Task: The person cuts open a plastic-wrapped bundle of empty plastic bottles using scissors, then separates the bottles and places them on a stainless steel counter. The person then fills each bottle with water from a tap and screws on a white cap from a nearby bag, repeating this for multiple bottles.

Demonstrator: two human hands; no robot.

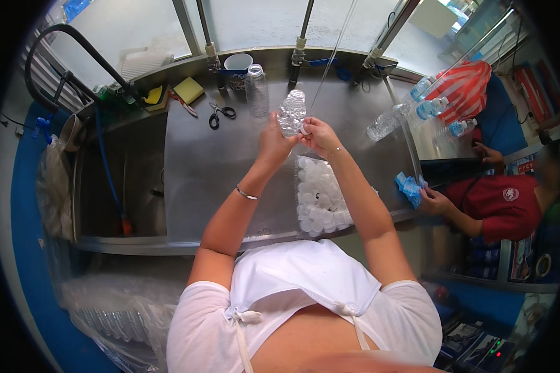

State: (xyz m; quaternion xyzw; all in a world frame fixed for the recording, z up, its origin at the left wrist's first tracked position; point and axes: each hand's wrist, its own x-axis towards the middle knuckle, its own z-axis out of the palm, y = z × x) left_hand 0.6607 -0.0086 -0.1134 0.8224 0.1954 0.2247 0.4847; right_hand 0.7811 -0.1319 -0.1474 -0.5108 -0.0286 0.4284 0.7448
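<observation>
Above the steel counter, my left hand (pixel 272 142) is closed around a clear plastic bottle (pixel 292 107), which lies tilted with its base pointing away from me. At the bottle's near end, my right hand (pixel 319 137) pinches a small white cap (pixel 304 128) by the neck. Whether the cap sits on the thread is too small to tell. Just below my right forearm lies a clear bag of white caps (pixel 314 196). Beyond my left hand stands an uncapped clear bottle (pixel 256 93).
Scissors (pixel 220 115), red-handled pliers (pixel 184 105) and a yellow sponge (pixel 188 90) lie at the back left, beside a sink (pixel 109 180). Capped bottles (pixel 386 122) rest at the right. There a co-worker in a red shirt (pixel 510 202) holds blue film (pixel 409 188).
</observation>
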